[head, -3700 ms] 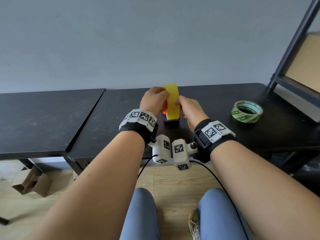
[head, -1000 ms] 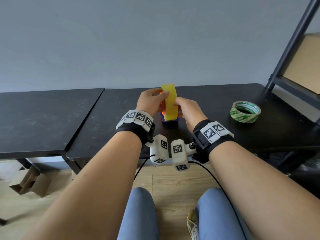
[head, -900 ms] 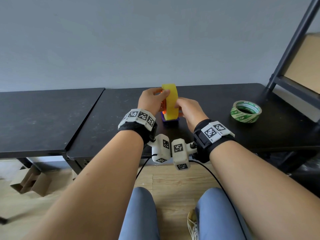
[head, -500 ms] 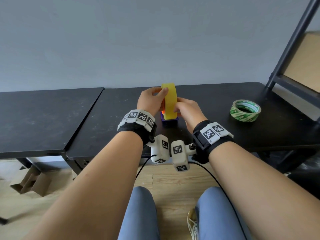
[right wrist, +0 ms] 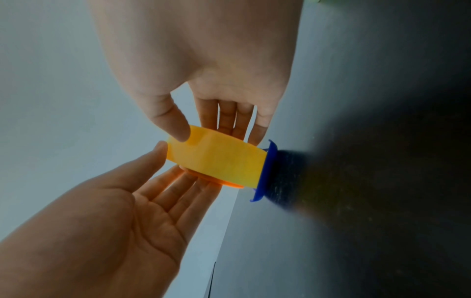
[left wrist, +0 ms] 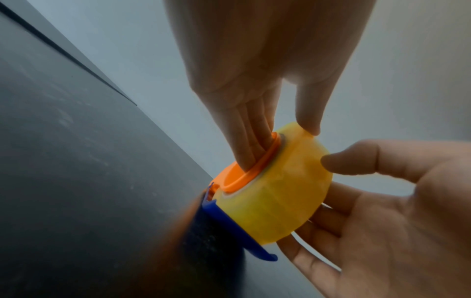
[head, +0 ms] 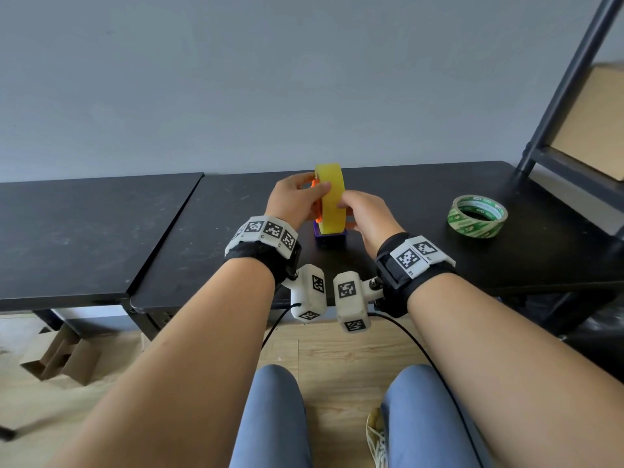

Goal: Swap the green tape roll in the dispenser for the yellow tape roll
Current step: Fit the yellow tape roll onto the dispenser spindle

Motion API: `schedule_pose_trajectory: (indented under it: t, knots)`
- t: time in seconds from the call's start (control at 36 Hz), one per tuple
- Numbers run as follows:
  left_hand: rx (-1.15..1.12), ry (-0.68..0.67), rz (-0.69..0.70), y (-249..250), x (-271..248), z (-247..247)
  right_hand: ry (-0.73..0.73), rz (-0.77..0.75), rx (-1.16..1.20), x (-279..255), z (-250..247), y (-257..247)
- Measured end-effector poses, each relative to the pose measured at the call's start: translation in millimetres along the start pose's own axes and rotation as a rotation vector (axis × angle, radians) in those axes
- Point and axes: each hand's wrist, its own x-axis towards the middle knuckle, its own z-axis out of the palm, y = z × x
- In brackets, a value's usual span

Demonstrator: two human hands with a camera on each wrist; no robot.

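The yellow tape roll [head: 332, 201] stands on edge on the dispenser's blue base [head: 331, 235], with the orange hub [left wrist: 244, 171] seated in its core. My left hand [head: 304, 197] holds it from the left: straight fingers [left wrist: 254, 141] lie on the hub and the thumb rests on the roll's rim. My right hand [head: 354, 211] holds it from the right, thumb [right wrist: 178, 129] on the rim and fingers against the far flat side. The green tape roll [head: 477, 216] lies flat on the black table [head: 405, 197], well to the right of both hands.
A second black table [head: 84, 224] adjoins on the left with a narrow seam between. A dark metal shelf frame [head: 567, 79] holding a cardboard box rises at the right end. The grey wall runs close behind the dispenser.
Both hands have stayed on the yellow roll over the dispenser. The left thumb has slid onto the roll's rim. The green roll has not moved.
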Motion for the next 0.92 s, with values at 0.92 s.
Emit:
schedule_pose_trajectory:
  t: [0.92]
  knots:
    - [-0.052, -0.026, -0.046, -1.5, -2.9, -2.2, 0.048, 0.034, 0.011, 2.0, 2.6, 1.2]
